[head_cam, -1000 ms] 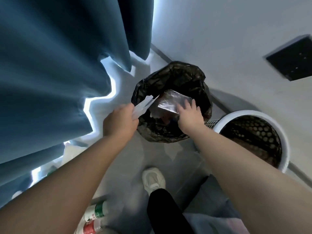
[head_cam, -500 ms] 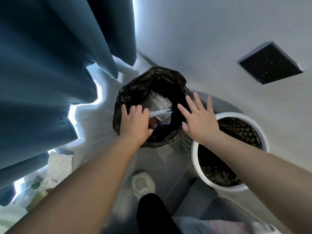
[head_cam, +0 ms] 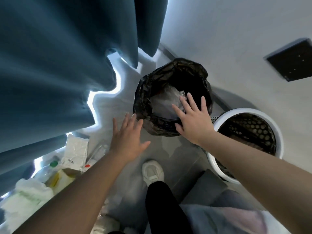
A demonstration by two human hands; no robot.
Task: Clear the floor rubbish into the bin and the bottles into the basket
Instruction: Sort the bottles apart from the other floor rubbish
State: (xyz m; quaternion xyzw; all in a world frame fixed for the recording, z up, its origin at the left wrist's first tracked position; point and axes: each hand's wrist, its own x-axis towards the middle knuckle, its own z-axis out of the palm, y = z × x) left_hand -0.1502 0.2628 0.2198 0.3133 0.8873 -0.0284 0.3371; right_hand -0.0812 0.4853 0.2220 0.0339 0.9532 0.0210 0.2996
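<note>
- Since the earlier frames, the left hand (head_cam: 128, 137) has been drawn back from the bin (head_cam: 143, 102) and is now seen over the floor (head_cam: 177, 149), just beside the bin's left edge.
- Its grip is wide open, with the fingers straight and spread, and nothing is held.
- The right hand (head_cam: 194, 120) has been shifted from beside the basket (head_cam: 276, 125) to above the bin's near rim. Its grip is likewise spread open and empty.
- A clear wrapper (head_cam: 162, 105), held at the rim earlier, is now seen lying inside the black-lined bin.
- The white-rimmed mesh basket is stood just right of the bin and is partly hidden by the right forearm.
- Rubbish is left on the floor at lower left, below the curtain (head_cam: 50, 73): a white packet (head_cam: 76, 152), a green-capped bottle (head_cam: 53, 164) and crumpled bags (head_cam: 28, 195).
- A white shoe (head_cam: 152, 171) is planted on the floor between the arms.
</note>
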